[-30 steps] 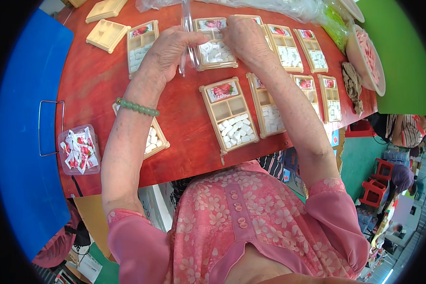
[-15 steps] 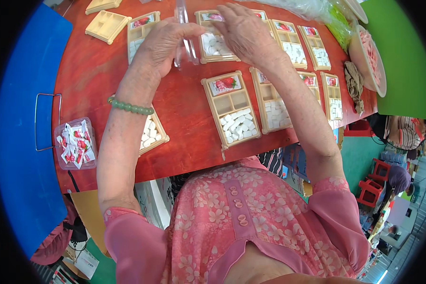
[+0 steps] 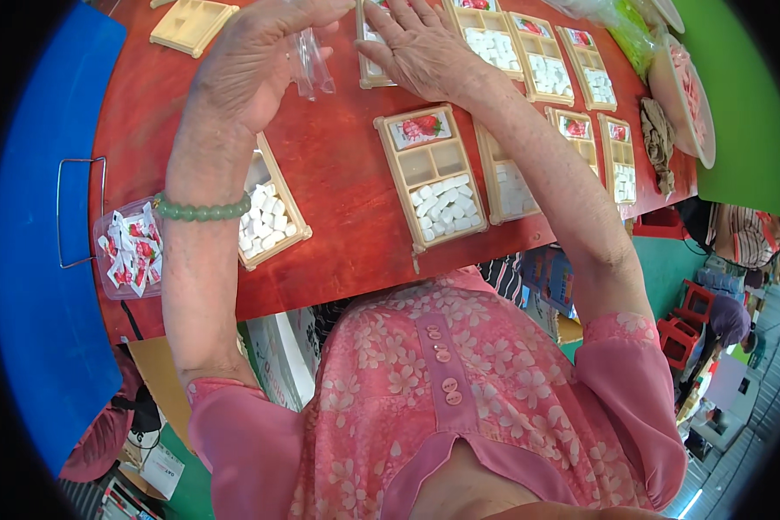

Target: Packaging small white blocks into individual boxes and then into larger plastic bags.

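Note:
My left hand [image 3: 256,65], above a green bead bracelet, is curled at the top left around a clear plastic piece [image 3: 310,68]. The plastic's lower end hangs out beside the palm; the fingers' grip is partly hidden. My right hand [image 3: 425,56] lies palm down with fingers spread over a cream tray [image 3: 366,74], hiding most of it. Nearer stands another cream tray [image 3: 416,166] with a strawberry-printed packet, two bare compartments and small white pillow-shaped pieces [image 3: 446,208]. A tilted tray [image 3: 300,234] with white pieces sits partly behind my left forearm.
Several filled trays [image 3: 546,74] stand in rows at right, some behind my right forearm. A clear tub of strawberry packets [image 3: 130,251] is at left, a cream tray [image 3: 191,26] far left. A brown cloth [image 3: 657,143] and a pale bowl [image 3: 689,104] are at right.
My left hand has moved left and farther away with the clear plastic piece. My right hand has settled flatter over its tray, fingers spread. The whole view has shifted slightly.

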`<state>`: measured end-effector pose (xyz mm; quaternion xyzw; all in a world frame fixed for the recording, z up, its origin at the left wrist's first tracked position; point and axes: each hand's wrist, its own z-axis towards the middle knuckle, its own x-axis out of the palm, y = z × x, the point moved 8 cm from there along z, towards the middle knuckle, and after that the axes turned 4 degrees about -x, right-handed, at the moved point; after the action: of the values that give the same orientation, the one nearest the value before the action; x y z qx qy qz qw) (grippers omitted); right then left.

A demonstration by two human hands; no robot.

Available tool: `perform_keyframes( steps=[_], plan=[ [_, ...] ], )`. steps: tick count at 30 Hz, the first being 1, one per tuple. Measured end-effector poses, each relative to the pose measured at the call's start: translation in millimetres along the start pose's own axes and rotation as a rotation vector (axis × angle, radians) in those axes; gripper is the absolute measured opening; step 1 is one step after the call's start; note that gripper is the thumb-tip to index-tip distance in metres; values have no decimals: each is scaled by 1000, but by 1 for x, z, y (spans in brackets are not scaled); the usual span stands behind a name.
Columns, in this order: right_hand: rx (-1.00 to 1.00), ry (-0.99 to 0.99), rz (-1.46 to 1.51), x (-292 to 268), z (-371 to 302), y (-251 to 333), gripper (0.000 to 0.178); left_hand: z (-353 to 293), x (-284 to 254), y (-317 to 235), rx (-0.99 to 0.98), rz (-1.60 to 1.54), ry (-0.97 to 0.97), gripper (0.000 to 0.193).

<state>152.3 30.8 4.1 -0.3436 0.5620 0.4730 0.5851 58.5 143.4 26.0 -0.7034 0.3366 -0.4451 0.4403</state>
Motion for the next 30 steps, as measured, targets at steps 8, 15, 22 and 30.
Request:
perform_keyframes(
  steps=[8,15,22,30],
  plan=[
    [-65,-371,-257,5,4,34,55,-31,2,-26,139,-59,96,45],
    [-8,-3,176,12,21,44,59,-46,21,-15,147,26,85,52],
    [96,-182,1241,-72,-25,15,32,-53,50,-17,214,168,-7,87],
    [87,-162,1473,-95,-57,18,13,-31,94,-10,357,453,59,84]
  ],
)
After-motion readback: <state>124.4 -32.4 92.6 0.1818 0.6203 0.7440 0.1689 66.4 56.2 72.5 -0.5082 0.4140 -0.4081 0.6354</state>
